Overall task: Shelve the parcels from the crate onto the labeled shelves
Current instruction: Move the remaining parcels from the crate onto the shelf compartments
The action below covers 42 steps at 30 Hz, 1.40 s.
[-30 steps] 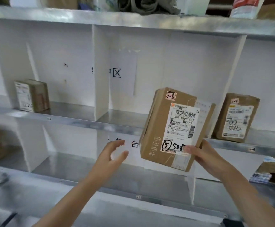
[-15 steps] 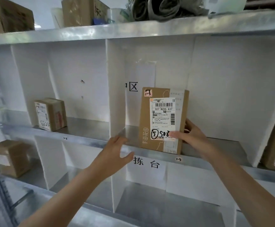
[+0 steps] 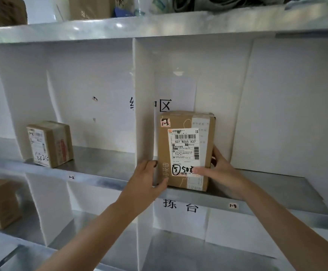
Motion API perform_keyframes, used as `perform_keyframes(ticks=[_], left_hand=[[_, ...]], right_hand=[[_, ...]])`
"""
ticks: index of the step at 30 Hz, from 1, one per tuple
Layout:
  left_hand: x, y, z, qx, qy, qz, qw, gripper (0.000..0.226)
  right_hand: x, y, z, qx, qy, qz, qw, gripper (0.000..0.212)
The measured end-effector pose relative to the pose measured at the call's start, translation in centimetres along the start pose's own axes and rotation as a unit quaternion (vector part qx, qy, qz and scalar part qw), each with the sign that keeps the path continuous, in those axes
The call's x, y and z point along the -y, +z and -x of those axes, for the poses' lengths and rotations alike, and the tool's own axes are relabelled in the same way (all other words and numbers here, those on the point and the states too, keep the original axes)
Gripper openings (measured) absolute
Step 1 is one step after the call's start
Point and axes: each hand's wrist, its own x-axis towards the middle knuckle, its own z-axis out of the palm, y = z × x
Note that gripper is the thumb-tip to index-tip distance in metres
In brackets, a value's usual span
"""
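I see the parcel [image 3: 184, 151] upright on the shelf [image 3: 276, 184], just right of the white divider [image 3: 143, 94]. My right hand [image 3: 219, 171] reaches up, thumb across the label [image 3: 184, 145], fingers curled behind the far edge. My left hand [image 3: 147, 178] pinches the edge nearest the divider.

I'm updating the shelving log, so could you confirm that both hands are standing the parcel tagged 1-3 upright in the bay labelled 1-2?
Not quite: the head view shows the shelf-edge label under this bay reads 1-3, not 1-2. The left hand and right hand are standing the parcel tagged 1-3 upright there.
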Motion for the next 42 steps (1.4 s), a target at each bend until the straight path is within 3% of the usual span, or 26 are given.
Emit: perform_keyframes(ticks=[5,10,13,17,22,33,38,42], left_hand=[[1.4,-0.4,-0.6,-0.016,0.034,-0.005,0.999,0.036],[2.6,-1.1,0.5,-0.012,0.047,0.077,0.996,0.047],[2.8,-1.7,1.2,-0.017,0.059,0.122,0.991,0.043],[1.2,-1.5,3.0,-0.023,0.139,0.094,0.986,0.037],[-2.6,0.4,2.8,0.053,0.202,0.101,0.973,0.039],[-16.5,6.5,3.7,0.136,0.283,0.094,0.945,0.038],[-27.1,10.4,7.3,0.160,0.330,0.120,0.923,0.052],[-38.2,13.2,11.1,0.178,0.397,0.147,0.888,0.047]], right_hand=[[-0.1,1.7,-0.3,-0.010,0.010,0.010,1.000,0.087],[0.5,2.7,1.3,-0.043,0.023,0.061,0.997,0.085],[0.4,3.8,2.9,-0.054,0.032,0.069,0.996,0.071],[0.2,4.4,4.7,-0.083,0.074,0.100,0.989,0.061],[0.5,3.0,9.1,-0.233,0.034,0.181,0.955,0.032],[2.0,-7.2,25.2,-0.270,0.078,0.376,0.883,0.026],[3.1,-12.6,35.5,-0.309,0.147,0.409,0.846,0.041],[4.6,-16.3,46.2,-0.344,0.209,0.412,0.817,0.047]])
